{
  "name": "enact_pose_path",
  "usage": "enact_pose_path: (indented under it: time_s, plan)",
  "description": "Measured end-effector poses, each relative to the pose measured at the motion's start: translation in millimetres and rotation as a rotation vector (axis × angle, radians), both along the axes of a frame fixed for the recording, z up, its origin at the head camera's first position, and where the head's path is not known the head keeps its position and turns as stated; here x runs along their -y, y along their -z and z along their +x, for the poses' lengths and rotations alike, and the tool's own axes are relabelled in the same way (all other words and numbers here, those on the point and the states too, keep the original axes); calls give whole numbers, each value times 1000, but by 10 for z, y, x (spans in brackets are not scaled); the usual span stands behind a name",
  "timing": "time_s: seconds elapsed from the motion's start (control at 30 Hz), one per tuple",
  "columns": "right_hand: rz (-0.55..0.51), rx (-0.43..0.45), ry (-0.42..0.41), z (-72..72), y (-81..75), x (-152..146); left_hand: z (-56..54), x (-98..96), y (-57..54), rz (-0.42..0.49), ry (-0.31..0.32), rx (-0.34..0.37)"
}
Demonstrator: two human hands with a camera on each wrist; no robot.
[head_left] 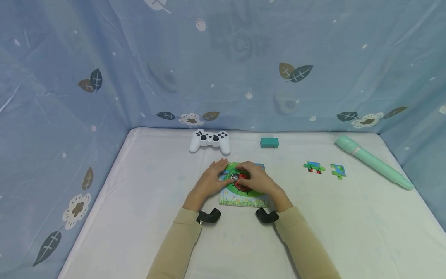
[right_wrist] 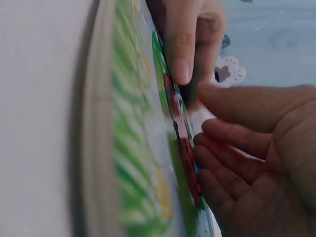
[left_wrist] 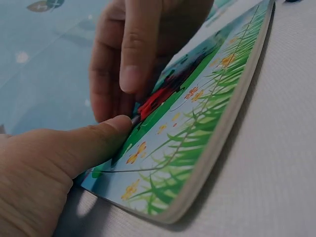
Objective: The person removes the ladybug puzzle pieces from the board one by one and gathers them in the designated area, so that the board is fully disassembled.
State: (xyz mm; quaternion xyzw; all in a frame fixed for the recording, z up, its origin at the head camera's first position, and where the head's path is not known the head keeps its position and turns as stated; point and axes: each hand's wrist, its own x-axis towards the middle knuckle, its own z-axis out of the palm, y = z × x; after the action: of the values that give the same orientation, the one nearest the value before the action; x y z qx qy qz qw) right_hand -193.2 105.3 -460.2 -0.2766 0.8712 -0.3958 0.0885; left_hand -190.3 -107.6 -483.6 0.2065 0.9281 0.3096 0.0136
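Puzzle board (head_left: 243, 201) with a ladybird picture (head_left: 242, 183) lies flat near the middle of the worktop (head_left: 156, 186), which is covered in white cloth. Grass and flowers are printed along its near side.

Left hand (head_left: 210, 179): at the board's left side, fingers extended together toward the far left corner, thumb spread away and reaching over the board to the ladybird's head. Grip is wide; no object is seen in it.

Right hand (head_left: 258, 180): above the right half of the board, fingers loosely bent, with a gap between thumb and fingers. Right wrist view shows the fingertips close against the board's face; whether all of them touch cannot be told. Nothing is seen held.

Right of the board, well apart from it, lie two loose puzzle pieces (head_left: 314, 167), side by side but not touching, printed in blue and green, the nearer one to the board also with red. Farther right, a mint-green tube (head_left: 374, 162) lies at a slant. Behind the board: a white game controller (head_left: 210, 142) to the left, a small teal block (head_left: 269, 143) to the right. A blue printed curtain (head_left: 240, 69) hangs beyond.
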Motion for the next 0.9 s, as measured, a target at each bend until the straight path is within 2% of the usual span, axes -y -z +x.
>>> enact_pose_path:
  time_s: [0.17,0.3,0.63,0.9]
  plan:
    - [35,-82,7,7,74,32,-9,6,9,-20,-18,16]
    - [41,-102,33,14,120,64,-19,9,27,-15,-21,21]
    - [18,-105,71,28,139,109,-15,6,22,-13,-4,-3]
    - [19,-72,96,35,123,129,-11,6,23,-11,-7,-5]
